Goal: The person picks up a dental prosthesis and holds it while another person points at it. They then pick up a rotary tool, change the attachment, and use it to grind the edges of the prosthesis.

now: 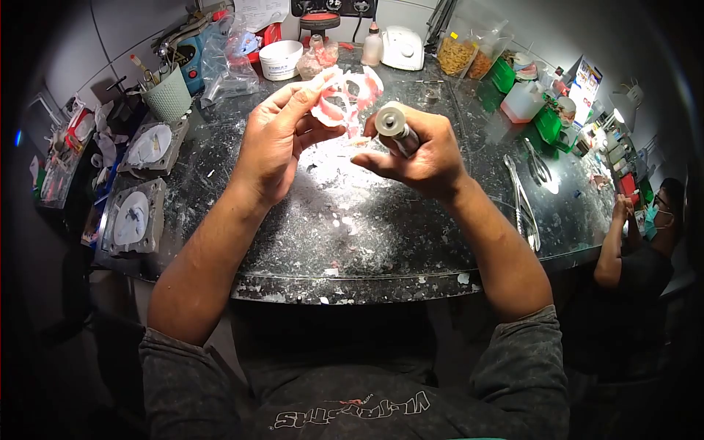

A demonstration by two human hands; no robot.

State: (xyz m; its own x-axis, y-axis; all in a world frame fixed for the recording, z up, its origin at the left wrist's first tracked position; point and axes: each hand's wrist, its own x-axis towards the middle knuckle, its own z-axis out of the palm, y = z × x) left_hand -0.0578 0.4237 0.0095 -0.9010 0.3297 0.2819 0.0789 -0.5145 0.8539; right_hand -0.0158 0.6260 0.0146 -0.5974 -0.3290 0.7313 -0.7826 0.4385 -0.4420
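My left hand point(282, 132) grips a pink and white denture base point(345, 99) with openings in it, held up above the bench under bright light. Fingers and thumb pinch its left side. Just right of it, my right hand point(422, 150) is wrapped round a silver rotary handpiece point(392, 123), its round back end turned toward me. The far end of the tool is hidden behind my fingers, close to the denture base. White dust and chips cover the dark workbench point(323, 235) beneath both hands.
Two plaster-filled flasks point(150, 147) stand at the left, near a cup of tools point(167, 95). A white tub point(281, 60), dropper bottle point(372, 45) and white device point(402, 48) line the back. Metal pliers point(519, 202) lie right. A masked person point(645, 235) sits far right.
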